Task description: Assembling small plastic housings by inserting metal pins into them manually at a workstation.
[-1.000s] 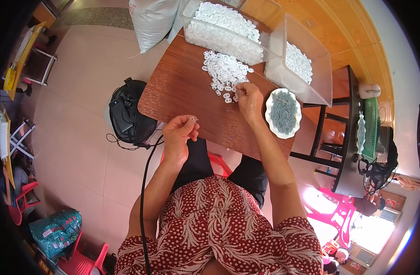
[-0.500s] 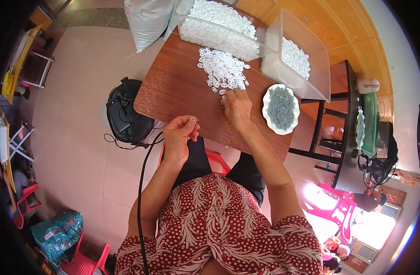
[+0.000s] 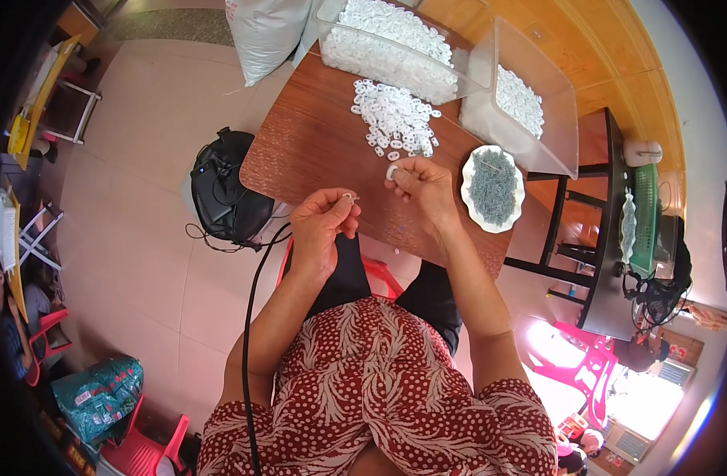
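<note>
In the pinched fingers of my right hand (image 3: pixel 427 186) is a small white oval plastic piece (image 3: pixel 391 172), held up just above the table. My left hand (image 3: pixel 320 226) is closed at the table's near edge, its thumb and fingertips pinching a tiny white piece (image 3: pixel 348 196); its exact shape is mostly hidden. Beyond my hands, a pile of white oval pieces with holes (image 3: pixel 395 115) lies loose on the brown table (image 3: pixel 300 135). To the right of my right hand stands a white scalloped dish (image 3: pixel 519 208) heaped with thin grey nail-like pins (image 3: pixel 493 186).
Two clear plastic bins (image 3: pixel 403 71) (image 3: pixel 566 135) of white pieces stand along the far side. A black bag (image 3: pixel 228 194) with cables sits left of the table. A black cable (image 3: pixel 248 341) runs past my left arm. A dark-framed table (image 3: pixel 601 238) stands at right.
My right hand has drawn back from the pile, bringing a white oval piece nearer to my left hand. My left hand has shifted slightly up and right.
</note>
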### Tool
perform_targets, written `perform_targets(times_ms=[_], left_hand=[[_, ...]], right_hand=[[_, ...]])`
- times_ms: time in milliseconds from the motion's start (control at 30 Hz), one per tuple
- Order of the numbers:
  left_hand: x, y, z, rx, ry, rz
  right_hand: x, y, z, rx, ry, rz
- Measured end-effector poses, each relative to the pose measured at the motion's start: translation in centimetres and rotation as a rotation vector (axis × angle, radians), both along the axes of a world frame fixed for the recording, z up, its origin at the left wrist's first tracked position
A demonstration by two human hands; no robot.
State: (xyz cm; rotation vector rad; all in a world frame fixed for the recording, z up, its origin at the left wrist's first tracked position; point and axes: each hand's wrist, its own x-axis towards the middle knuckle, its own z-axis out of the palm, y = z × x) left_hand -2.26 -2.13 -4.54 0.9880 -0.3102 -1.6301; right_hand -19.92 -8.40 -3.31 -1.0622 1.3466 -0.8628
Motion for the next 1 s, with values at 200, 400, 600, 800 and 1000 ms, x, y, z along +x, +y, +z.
perform_targets(times_ms=[200, 400, 600, 800, 1000], left_hand=[[-0.2, 0.5, 1.9, -0.06, -0.011, -0.008], [0.0, 1.2, 2.3, -0.065, -0.032, 0.041], [-0.1, 1.6, 2.6, -0.066, -0.043, 0.074], [0.0, 1.7, 2.4, -0.093, -0.056, 0.088], [0.0, 1.7, 3.1, -0.058, -0.03, 0.08]], right_hand=[[1.8, 2.6, 1.7, 0.172, -0.31, 0.015], [2.9, 4.3, 1.6, 0.098, -0.382, 0.04], [4.7, 5.2, 2.8, 0.091, -0.437, -0.055], [4.8, 5.9, 2.5, 0.09, -0.543, -0.084], [5.7, 6.5, 2.2, 0.043, -0.53, -0.155]])
